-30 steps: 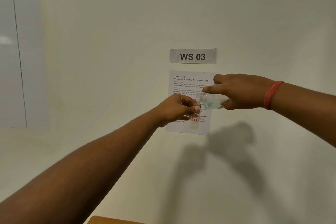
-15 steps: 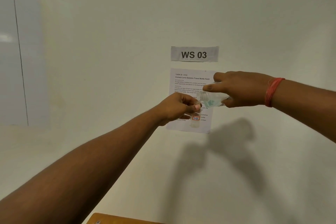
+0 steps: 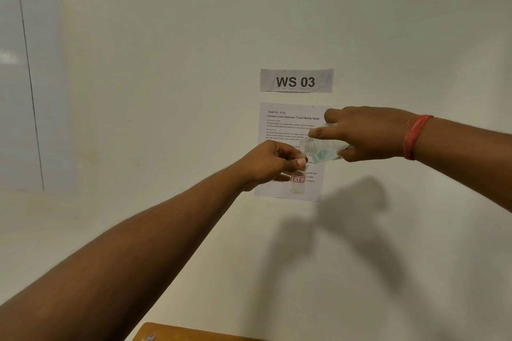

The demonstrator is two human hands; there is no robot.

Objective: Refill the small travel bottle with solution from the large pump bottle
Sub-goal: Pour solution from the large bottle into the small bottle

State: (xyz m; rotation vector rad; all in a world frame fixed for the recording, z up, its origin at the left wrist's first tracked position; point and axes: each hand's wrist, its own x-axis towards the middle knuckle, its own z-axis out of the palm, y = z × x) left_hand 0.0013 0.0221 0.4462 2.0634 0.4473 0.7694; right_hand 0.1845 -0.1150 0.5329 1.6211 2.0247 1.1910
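Observation:
Both arms are stretched out in front of a white wall. My left hand (image 3: 273, 162) pinches the neck of a small clear travel bottle (image 3: 298, 181), which hangs upright below the fingers and carries a red-framed label. My right hand (image 3: 368, 133) grips a larger clear bottle (image 3: 322, 149) tipped on its side, its open threaded mouth pointing left and sitting just above the small bottle's top. A little blue-green liquid lies in the lower side of the tipped bottle. No pump head or cap is visible.
A "WS 03" sign (image 3: 296, 81) and a printed task sheet (image 3: 288, 124) are stuck to the wall behind the hands. A wooden table edge (image 3: 177, 332) shows at the bottom. A glossy panel (image 3: 16, 77) covers the wall at left.
Both hands keep the same hold. The large bottle's mouth sits slightly closer over the small bottle, and the camera view has drifted a little.

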